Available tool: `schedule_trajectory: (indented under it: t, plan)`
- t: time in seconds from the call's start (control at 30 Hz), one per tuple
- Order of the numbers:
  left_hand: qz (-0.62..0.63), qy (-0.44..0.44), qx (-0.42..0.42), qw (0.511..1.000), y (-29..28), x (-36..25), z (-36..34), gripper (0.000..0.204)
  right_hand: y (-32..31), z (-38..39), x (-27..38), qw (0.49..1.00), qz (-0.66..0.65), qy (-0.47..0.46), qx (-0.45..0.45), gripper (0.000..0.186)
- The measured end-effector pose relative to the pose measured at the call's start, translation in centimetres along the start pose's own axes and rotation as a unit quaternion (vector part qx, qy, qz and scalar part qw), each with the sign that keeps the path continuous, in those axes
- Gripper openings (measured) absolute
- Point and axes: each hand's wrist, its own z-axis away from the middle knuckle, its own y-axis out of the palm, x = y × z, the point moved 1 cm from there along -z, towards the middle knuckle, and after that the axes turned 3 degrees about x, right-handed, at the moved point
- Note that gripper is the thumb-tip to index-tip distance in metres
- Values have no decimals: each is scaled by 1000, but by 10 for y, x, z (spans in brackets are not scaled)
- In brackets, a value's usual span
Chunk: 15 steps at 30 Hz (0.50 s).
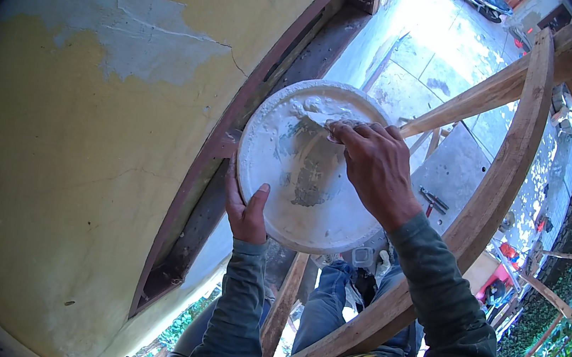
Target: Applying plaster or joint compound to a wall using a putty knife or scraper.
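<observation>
A round, shallow white lid with a raised rim [256,221] is held up in front of me, its inner face smeared with white paste [313,103]. Grey patches show through near its middle. My left hand [247,213] grips the lid's lower left edge, thumb over the rim and fingers beneath, mostly hidden. Over the lid's upper right part, my right hand [377,161] is closed round a scraper [320,119], whose blade touches the paste. Its handle is mostly covered by my fingers.
A yellow wall [85,189] with peeling paint and a brown wooden frame [202,190] stands close on the left. Wooden scaffold poles [509,163] cross at the right and below. Pliers-like tools [435,200] lie on a board beyond the lid. Far below is a tiled floor [422,59].
</observation>
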Motion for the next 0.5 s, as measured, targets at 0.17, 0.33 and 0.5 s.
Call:
schedule_trajectory:
  t: [0.17,0.33,0.5]
  plan:
    - [-13,25,-9,1000,5,-1,-4,76,9,4,1,999,19,12,48,19]
    - [-17,1,-15,1000,-10,7,-16,77,2,7,4,991,-103,-17,79,19]
    - [-12,-10,3,1000,-3,-8,-32,77,-1,-20,-8,995,-99,-4,-12,21]
